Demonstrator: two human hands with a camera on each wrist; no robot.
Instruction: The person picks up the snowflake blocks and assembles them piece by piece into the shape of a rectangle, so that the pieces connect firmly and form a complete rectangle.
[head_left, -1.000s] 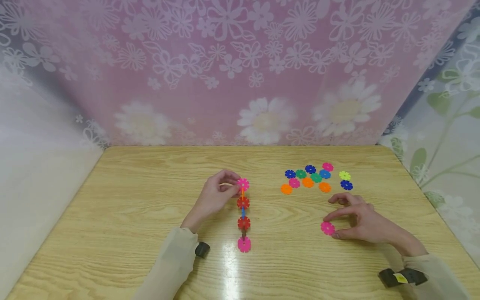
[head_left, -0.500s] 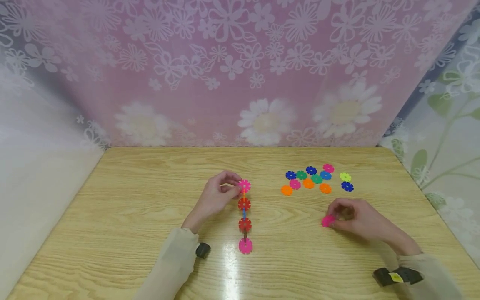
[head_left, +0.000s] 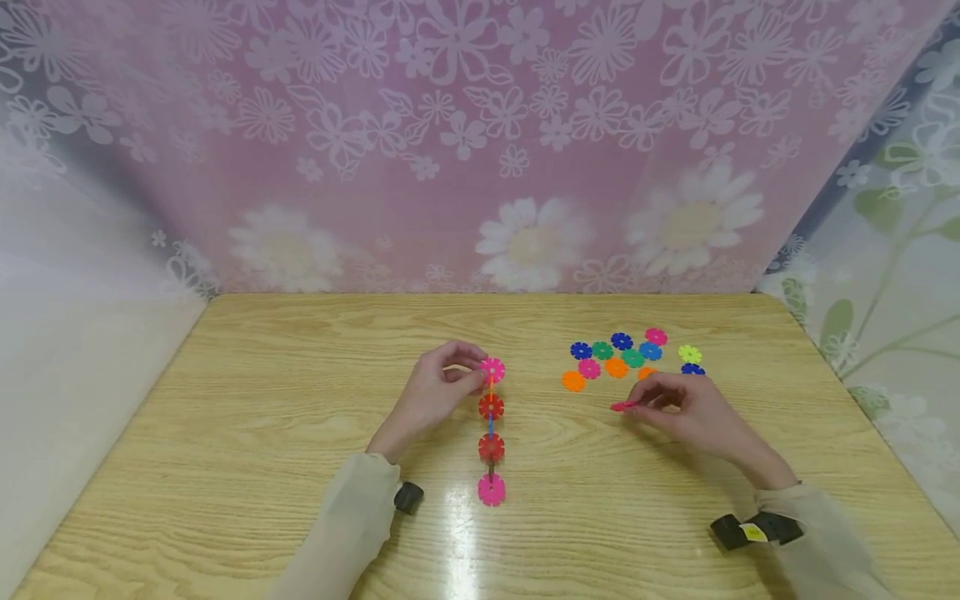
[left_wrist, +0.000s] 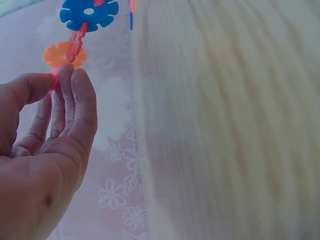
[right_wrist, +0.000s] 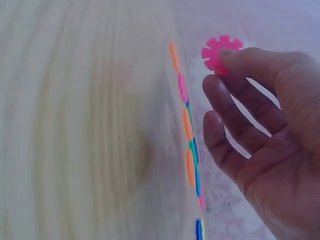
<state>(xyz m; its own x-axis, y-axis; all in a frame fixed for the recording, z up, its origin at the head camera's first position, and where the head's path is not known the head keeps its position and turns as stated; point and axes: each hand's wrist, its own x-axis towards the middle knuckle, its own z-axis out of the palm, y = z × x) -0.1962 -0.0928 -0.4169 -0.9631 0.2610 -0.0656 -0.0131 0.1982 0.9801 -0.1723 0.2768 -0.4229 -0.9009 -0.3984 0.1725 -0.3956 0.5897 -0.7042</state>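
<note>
My left hand [head_left: 441, 390] pinches the pink notched disc [head_left: 492, 370] at the far end of a chain of interlocking plastic discs. Toward me along the chain follow an orange piece, a red disc [head_left: 491, 407], a blue piece, another red disc [head_left: 491, 447], a dark piece and a pink disc [head_left: 491, 490]. In the left wrist view an orange disc [left_wrist: 64, 54] and a blue disc [left_wrist: 89, 14] of the chain show beyond the fingertips. Right of the chain, my right hand [head_left: 690, 410] pinches a loose pink disc [right_wrist: 220, 54] between thumb and fingers, edge-on in the head view.
Several loose discs lie flat at the back right of the wooden table [head_left: 300, 350], among them an orange disc [head_left: 573, 381], a green disc [head_left: 602, 350] and a yellow disc [head_left: 690, 354]. A flowered pink curtain [head_left: 420, 167] hangs behind the table.
My right hand has moved left and away from me with the pink disc, turning it from face-on to edge-on. The left hand and the chain have barely shifted.
</note>
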